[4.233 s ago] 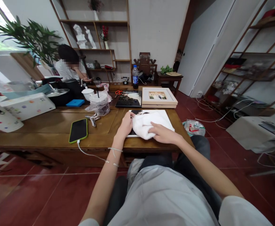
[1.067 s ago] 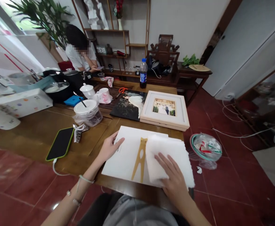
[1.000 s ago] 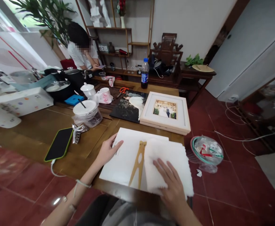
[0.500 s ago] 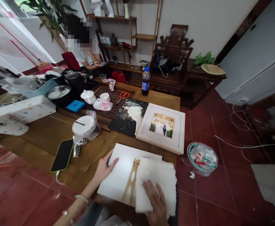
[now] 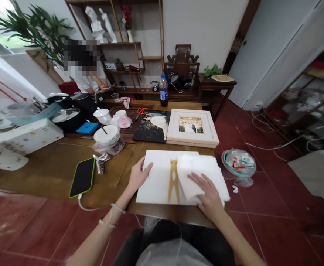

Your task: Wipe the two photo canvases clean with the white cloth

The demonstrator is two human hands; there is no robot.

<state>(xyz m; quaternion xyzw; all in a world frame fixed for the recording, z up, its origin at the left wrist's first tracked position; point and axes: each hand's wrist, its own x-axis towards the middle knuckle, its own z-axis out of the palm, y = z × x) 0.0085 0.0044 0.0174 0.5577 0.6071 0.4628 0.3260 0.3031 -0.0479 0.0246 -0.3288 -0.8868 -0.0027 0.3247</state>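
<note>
A white frame back (image 5: 157,177) with a tan stand strip (image 5: 173,180) lies face down at the near edge of the wooden table (image 5: 53,166). My left hand (image 5: 138,174) grips the frame's left edge, thumb on top. My right hand (image 5: 207,195) lies flat, fingers spread, on a white cloth (image 5: 203,173) that covers the frame's right half.
Behind lie a white framed photo (image 5: 191,127) and a dark photo print (image 5: 152,126). A phone in a green case (image 5: 82,177), a lidded cup in a bag (image 5: 108,138), a blue bottle (image 5: 163,91) and teaware are on the table. A waste basket (image 5: 238,164) stands right. A person sits at the far left.
The frame now lies face down with its stand strip showing, and the cloth is spread flat over its right side. Over the last second my hands stay put while the view shifts.
</note>
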